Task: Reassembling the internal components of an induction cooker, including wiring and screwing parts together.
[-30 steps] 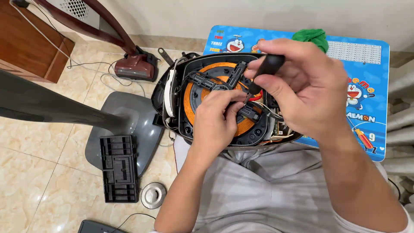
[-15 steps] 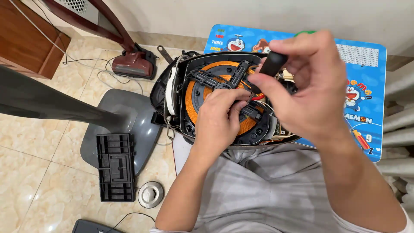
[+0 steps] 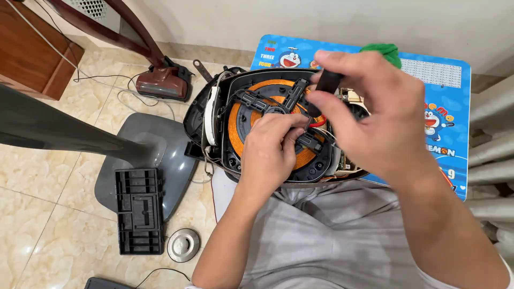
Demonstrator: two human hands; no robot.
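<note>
Opened black appliance housing (image 3: 214, 115) at centre, resting on the lap against a blue cartoon-printed folding table (image 3: 450, 107) at 2 o'clock. Inside, orange copper coil (image 3: 238, 126) under black plastic spokes (image 3: 257, 99). Left hand (image 3: 270, 152) at 6 o'clock of the coil, fingers curled together, pressing on a spoke; whether pinching anything, cannot tell. Right hand (image 3: 375, 112) at 3 o'clock, fingers clamped on a black-handled screwdriver (image 3: 324, 85), tip down toward the coil's right side. At 9 o'clock on the tiled floor: grey fan base (image 3: 160, 150), black plastic cover (image 3: 139, 211), round metal disc (image 3: 183, 244). Red device (image 3: 163, 83) at 10 o'clock.
</note>
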